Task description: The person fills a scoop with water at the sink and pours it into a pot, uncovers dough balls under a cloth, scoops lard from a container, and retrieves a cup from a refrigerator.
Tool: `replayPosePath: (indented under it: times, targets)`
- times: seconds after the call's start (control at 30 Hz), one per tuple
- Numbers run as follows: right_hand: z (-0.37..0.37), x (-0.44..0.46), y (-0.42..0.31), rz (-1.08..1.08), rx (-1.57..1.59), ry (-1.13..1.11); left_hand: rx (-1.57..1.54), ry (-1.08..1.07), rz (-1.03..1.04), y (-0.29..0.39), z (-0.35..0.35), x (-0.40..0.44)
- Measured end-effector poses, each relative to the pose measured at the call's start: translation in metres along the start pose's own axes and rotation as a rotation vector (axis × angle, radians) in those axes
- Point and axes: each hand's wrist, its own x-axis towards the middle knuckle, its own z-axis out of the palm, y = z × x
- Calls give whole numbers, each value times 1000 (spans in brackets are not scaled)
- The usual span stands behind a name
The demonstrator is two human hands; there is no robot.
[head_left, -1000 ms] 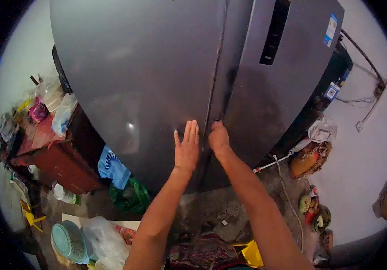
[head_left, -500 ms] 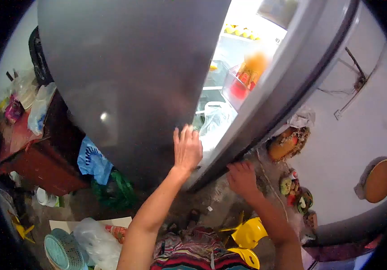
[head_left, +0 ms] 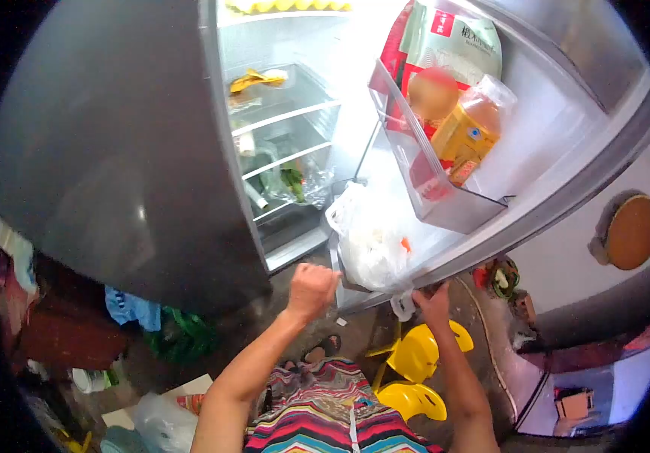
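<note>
The right refrigerator door (head_left: 559, 166) stands wide open, its inner side facing me. At its lower edge is my right hand (head_left: 433, 303), its fingers against the door beside the dangling handle of a white plastic bag; part of the grip is hidden. That plastic bag (head_left: 374, 253), with something orange inside, sits low in the door. My left hand (head_left: 312, 292) is curled closed in front of the gap between the doors, with no object visible in it. A clear door bin (head_left: 457, 211) holds a bottle with a yellow label (head_left: 467, 136) and a pale green-and-red food package (head_left: 457, 45).
The grey left door (head_left: 121, 151) is closed. Lit glass shelves (head_left: 287, 113) carry bagged greens (head_left: 292, 181) and a yellow item (head_left: 255, 81). Yellow chairs (head_left: 415, 351) stand below my right arm. A green bag (head_left: 181, 336) lies on the floor at left.
The right door has swung wider to the right, exposing the shelves and door bin. My left hand has gone from spread fingers to curled, and lower. My right hand has moved slightly right.
</note>
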Motion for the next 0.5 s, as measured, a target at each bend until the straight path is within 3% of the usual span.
replayPosePath:
  times: [0.1,0.2,0.3,0.4,0.5]
  targets:
    - [-29,12,8,159,154,71,-205,8,363,32,41,49]
    - [-52,26,30,53,114,174,-86,-104,449,43,106,89]
    - [-70,40,63,0,-30,242,333,-546,116,24,146,108]
    - [-80,28,-14,445,-1062,52,137,-918,14,14,137,109]
    - [-73,14,-61,388,-1058,-280,167,-948,80,3,150,104]
